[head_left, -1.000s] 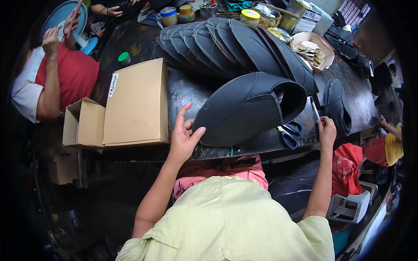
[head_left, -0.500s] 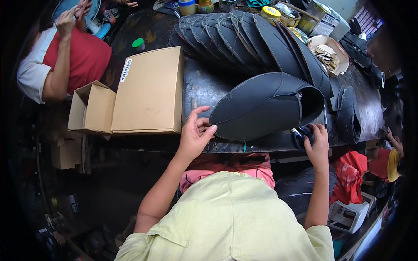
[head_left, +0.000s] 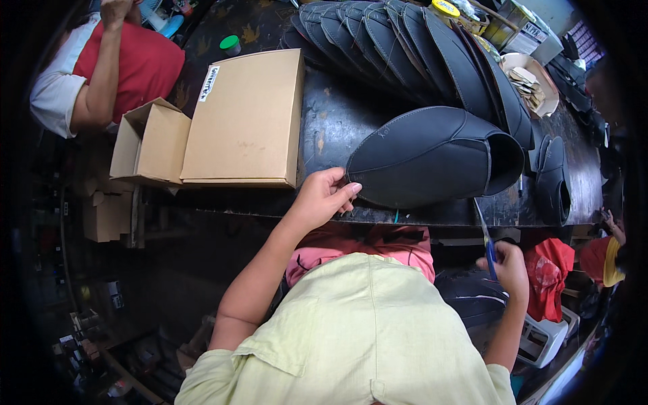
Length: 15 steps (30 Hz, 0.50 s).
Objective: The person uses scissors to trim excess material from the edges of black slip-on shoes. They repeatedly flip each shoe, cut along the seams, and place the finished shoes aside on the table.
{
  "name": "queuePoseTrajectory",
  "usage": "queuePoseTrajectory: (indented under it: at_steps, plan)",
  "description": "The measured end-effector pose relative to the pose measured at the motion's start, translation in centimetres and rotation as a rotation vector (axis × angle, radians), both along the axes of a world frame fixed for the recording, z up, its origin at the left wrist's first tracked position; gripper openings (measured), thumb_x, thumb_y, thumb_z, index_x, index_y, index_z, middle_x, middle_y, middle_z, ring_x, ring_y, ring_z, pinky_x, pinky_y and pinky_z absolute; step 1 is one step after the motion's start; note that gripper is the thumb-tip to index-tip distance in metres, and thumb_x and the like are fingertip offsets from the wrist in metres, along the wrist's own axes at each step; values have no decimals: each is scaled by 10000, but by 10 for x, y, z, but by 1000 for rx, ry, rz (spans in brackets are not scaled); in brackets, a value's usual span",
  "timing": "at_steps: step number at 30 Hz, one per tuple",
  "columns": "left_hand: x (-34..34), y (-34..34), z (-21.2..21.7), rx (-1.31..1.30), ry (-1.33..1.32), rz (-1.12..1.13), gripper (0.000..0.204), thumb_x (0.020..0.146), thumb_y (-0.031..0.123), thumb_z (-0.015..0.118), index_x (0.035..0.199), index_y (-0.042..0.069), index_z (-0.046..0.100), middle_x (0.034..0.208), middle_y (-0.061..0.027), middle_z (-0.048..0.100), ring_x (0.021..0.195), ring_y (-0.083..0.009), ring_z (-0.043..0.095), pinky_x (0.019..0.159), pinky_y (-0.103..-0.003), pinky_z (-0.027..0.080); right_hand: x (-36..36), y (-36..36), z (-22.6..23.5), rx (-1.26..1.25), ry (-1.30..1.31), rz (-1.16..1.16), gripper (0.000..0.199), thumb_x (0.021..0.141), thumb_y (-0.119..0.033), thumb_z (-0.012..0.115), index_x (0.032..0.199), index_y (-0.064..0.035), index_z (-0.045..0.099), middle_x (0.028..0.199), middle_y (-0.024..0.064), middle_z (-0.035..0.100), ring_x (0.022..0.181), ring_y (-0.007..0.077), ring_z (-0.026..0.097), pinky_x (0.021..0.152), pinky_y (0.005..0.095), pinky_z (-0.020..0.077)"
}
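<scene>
across the dark, scuffed worktable [head_left: 324, 115] i see the row of black stitched seat covers [head_left: 405, 47] fanned along the far side, and in front of them the big black curved seat cover [head_left: 432, 165] lying near the front edge, its open end toward my right. compared with half a second ago, my right hand [head_left: 507, 270] has dropped off the table and now sits below its front edge, clenched around the blue-handled scissors [head_left: 487, 239], blades pointing up toward the cover's open end. my left hand [head_left: 322, 199] has closed in too: earlier its fingers were spread beside the cover, now they curl at its pointed left tip, touching the stitched rim; i cannot tell if they truly pinch it.

room to move lies on the bare patch of table between the cover and the flat brown cardboard box [head_left: 243, 118], which overhangs the table's front edge a little. just left of it stands a smaller open cardboard box [head_left: 150, 145], inside hidden from me. at the far right a round shallow tray [head_left: 540, 84] holds a pile of small pale pieces. a person in a red shirt [head_left: 128, 64] stands at the far left, well apart.
</scene>
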<state>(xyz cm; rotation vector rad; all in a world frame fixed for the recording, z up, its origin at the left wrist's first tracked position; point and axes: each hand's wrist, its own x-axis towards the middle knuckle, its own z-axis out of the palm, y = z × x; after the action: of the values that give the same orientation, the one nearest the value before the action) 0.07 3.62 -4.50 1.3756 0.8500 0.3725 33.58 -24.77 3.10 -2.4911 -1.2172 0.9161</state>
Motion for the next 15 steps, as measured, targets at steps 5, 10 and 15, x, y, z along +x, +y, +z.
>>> queuePoseTrajectory:
  at_steps: [5, 10, 15]
  plan:
    - [-1, 1, 6, 2, 42, -2, 189, 1006, 135, 691, 963, -47, 664, 811, -62, 696, 671, -109, 686, 598, -264, 558, -28, -8, 4, -58, 541, 18, 406, 684, -94, 957, 988, 36, 721, 833, 53, 711, 782, 111, 664, 756, 267, 550]
    - [-5, -1, 11, 119, 174, -22, 201, 999, 138, 693, 926, -50, 689, 785, -59, 707, 662, -101, 683, 591, -255, 553, -65, 49, -32, 66, 764, 250, 371, 771, -199, 927, 935, 3, 662, 787, 25, 626, 743, 105, 583, 680, 267, 481]
    - [-18, -3, 14, 61, 135, 35, 195, 1010, 139, 675, 948, -41, 716, 763, -61, 705, 651, -95, 672, 591, -251, 548, -76, 89, -48, -50, 870, 378, 485, 905, -475, 789, 877, -24, 610, 722, 16, 520, 702, 110, 480, 626, 291, 402]
